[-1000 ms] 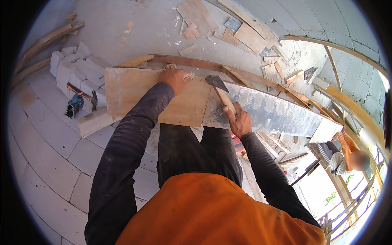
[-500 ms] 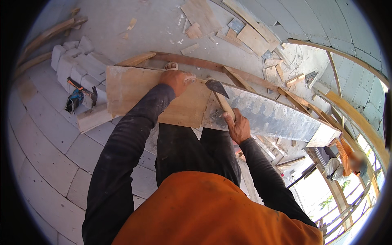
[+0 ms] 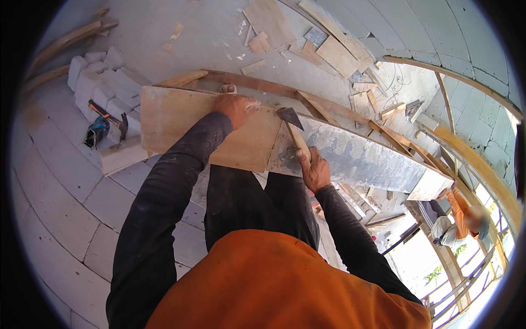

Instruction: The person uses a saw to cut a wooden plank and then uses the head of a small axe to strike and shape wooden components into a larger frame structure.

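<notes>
A long board [image 3: 361,148] lies across in front of my legs, its right part smeared grey. A bare plywood piece [image 3: 181,118] forms its left part. My left hand [image 3: 234,109] rests at the plywood's far edge, fingers curled and pressed together; whatever they pinch is too small to make out. In my right hand [image 3: 315,169] is the wooden handle of a hatchet [image 3: 299,141]. Its dark head [image 3: 290,118] is over the far edge where plywood and grey part meet, a short way right of my left fingers.
A wooden frame [image 3: 252,81] runs behind the board. White blocks [image 3: 101,90] and an orange-handled hammer [image 3: 107,112] are at left. Plywood scraps [image 3: 337,56] litter the far floor. At far right another person [image 3: 463,216] in orange reaches to the board's end.
The whole view has shifted slightly. Both hands keep nearly the same places on the board, and the hatchet head stays by its far edge.
</notes>
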A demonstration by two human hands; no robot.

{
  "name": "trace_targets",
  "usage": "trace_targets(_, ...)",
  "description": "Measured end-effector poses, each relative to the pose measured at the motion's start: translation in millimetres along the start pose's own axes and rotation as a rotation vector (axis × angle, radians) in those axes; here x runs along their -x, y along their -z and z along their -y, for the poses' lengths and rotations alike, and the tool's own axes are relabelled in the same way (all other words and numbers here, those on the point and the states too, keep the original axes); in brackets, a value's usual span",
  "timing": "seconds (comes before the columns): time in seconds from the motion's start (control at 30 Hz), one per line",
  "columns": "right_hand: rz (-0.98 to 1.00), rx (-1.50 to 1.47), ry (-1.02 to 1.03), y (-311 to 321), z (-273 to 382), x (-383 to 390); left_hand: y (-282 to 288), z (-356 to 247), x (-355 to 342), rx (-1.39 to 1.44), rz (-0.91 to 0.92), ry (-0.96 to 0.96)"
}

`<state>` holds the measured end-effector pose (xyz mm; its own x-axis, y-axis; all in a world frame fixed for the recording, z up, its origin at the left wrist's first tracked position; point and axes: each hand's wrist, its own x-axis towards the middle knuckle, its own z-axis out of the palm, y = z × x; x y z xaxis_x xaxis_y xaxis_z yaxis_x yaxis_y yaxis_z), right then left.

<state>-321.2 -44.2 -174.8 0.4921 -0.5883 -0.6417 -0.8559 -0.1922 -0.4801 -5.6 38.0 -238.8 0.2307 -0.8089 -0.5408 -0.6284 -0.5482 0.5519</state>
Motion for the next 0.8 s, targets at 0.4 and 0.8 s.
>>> trace_targets(0.4,0.059,0.073,-0.057,-18.9,-0.9,-8.5,-6.6,4.2,4.1,-0.026,0.065,0.028)
trace_targets(0.8,-0.078,-0.031,0.073,-17.5,7.2,8.7,-10.9,8.5,7.2,-0.062,-0.099,-0.093)
